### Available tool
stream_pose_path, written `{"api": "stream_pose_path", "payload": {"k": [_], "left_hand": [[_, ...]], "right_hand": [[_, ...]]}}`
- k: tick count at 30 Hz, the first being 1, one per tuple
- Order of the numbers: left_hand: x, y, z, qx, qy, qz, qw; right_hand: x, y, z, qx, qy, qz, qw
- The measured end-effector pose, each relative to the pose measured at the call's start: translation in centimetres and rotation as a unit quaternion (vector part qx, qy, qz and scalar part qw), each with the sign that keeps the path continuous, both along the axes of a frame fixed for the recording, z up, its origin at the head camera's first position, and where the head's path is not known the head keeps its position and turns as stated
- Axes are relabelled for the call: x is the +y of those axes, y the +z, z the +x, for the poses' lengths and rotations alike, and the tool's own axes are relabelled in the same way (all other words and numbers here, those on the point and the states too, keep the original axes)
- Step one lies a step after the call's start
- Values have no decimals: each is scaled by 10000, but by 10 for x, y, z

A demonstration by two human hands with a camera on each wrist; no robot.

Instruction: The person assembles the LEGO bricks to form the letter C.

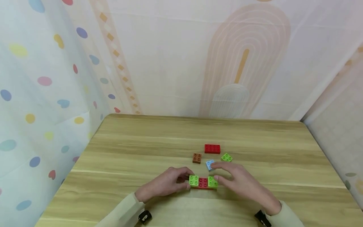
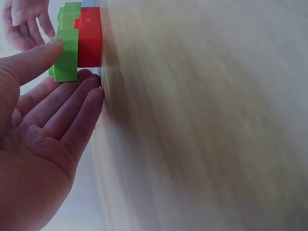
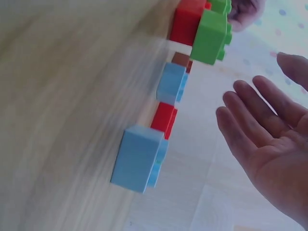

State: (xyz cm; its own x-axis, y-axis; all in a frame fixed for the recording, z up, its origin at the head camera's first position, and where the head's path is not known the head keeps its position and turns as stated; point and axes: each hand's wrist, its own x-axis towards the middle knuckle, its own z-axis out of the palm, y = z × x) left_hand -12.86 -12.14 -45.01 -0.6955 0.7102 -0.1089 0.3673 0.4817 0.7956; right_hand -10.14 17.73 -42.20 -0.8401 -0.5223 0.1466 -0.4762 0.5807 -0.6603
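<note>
A red brick (image 1: 203, 182) lies near the front of the table with a lime green brick (image 1: 193, 180) on its left end and another green brick (image 1: 212, 182) on its right end. My left hand (image 1: 171, 182) holds this stack by its left end, thumb against the green brick. Beside the right end hovers my right hand (image 3: 267, 125), fingers extended and holding nothing. Its index finger overlaps a light blue brick (image 1: 210, 165) in the head view. Another light blue brick (image 3: 138, 158) stands close to it in the right wrist view, hidden in the head view.
Behind the stack lie a brown brick (image 1: 197, 158), a red brick (image 1: 212, 148) and a small lime green brick (image 1: 227, 157). The wooden table (image 1: 136, 142) ends at patterned curtains (image 1: 170, 63) at the back and sides.
</note>
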Motion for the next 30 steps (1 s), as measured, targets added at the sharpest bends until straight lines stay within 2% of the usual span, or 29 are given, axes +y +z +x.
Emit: {"api": "stream_pose_path", "payload": {"k": [6, 12, 17, 30], "left_hand": [[2, 1, 2, 14, 108, -44, 9999], [4, 2, 3, 78, 154, -68, 9998], [4, 1, 3, 154, 177, -109, 9997], [3, -1, 4, 227, 193, -153, 9994]], "right_hand": [[5, -1, -6, 411, -180, -224, 9987], [8, -5, -13, 514, -201, -198, 9983], [7, -6, -25, 477, -5, 35, 9989], [6, -6, -49, -98, 455, 803, 9957]]}}
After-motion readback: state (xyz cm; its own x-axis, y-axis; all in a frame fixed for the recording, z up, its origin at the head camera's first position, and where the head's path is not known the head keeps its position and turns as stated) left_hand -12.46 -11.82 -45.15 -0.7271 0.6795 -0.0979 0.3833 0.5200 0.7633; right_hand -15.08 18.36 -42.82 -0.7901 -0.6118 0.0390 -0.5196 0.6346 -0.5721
